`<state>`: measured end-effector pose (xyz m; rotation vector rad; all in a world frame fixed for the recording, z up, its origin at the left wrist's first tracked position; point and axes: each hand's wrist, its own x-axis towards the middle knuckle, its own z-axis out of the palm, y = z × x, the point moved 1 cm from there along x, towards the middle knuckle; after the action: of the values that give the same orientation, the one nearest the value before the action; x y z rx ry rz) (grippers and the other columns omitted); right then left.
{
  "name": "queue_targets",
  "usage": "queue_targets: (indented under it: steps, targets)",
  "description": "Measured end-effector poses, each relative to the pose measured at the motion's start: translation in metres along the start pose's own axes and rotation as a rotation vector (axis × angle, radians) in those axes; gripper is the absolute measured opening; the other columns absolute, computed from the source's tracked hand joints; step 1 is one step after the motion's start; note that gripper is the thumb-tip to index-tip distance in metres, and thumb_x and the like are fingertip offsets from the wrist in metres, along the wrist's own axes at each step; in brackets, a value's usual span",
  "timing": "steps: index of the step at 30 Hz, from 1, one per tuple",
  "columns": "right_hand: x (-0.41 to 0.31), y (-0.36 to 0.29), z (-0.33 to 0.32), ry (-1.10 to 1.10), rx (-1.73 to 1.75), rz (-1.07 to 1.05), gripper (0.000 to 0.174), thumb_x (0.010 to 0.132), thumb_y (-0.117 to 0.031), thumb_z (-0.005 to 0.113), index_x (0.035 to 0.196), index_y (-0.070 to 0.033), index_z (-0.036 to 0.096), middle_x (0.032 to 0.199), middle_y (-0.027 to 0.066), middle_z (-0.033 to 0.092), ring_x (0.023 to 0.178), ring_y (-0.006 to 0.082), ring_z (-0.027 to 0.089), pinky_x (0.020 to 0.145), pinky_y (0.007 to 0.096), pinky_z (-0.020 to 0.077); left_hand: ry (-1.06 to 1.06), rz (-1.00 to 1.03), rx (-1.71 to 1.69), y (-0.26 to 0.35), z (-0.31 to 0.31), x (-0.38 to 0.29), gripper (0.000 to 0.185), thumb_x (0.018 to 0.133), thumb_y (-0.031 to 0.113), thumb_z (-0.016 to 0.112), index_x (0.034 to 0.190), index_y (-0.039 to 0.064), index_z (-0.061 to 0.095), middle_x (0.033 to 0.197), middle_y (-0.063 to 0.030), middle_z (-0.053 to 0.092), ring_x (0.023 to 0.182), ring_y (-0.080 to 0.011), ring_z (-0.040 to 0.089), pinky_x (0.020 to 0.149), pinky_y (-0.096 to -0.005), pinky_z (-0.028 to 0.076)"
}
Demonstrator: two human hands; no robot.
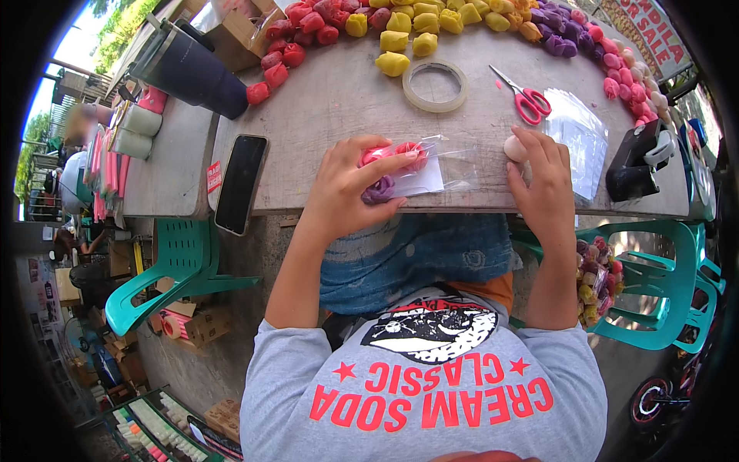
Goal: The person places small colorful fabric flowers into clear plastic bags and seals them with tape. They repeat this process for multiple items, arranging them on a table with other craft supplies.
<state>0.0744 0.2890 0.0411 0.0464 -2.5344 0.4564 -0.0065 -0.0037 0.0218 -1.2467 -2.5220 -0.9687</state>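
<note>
Near the table's front edge, my left hand (358, 179) grips a clear plastic bag (462, 167) with its fingers spread over the contents. The bag contains red rosebud-shaped pieces (413, 155), a purple one (380, 189) and a white card (424, 180). To the right of the bag's mouth, my right hand (542, 173) has a pale, cream-white bud (515, 149) between thumb and fingers. My right palm and part of that bud are hidden from view.
Beyond my hands lie a tape roll (435, 85), red-handled scissors (528, 104) and stacked clear bags (574, 136). Coloured buds (426, 23) arc along the far side. A smartphone (242, 183) overhangs the front edge; a tumbler (190, 69) and a black device (638, 164) flank the work area.
</note>
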Motion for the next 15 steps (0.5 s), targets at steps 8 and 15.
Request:
queue_targets:
  steps: [8,15]
  targets:
    - [-0.002,0.0,0.017,-0.327,0.789,0.263,0.045,0.08,0.006,0.077,0.123,-0.005,0.067,0.113,0.0088,0.069,0.102,0.0185,0.068,0.087,0.0318,0.0578,0.0,0.01,0.011,0.0,0.0,-0.001,0.066,0.067,0.019,0.088,0.13,0.024,0.071,0.131,-0.0099,0.06,0.121,-0.0322,0.057,0.105,-0.0455,0.045]
    - [0.012,-0.019,0.034,-0.563,0.989,0.327,0.034,0.085,0.007,0.075,0.118,-0.002,0.071,0.101,0.0065,0.074,0.091,0.0135,0.069,0.085,0.0262,0.0564,-0.014,0.015,0.007,0.0,-0.002,-0.002,0.068,0.068,0.025,0.087,0.133,0.032,0.069,0.13,-0.0077,0.06,0.12,-0.0311,0.057,0.106,-0.0482,0.043]
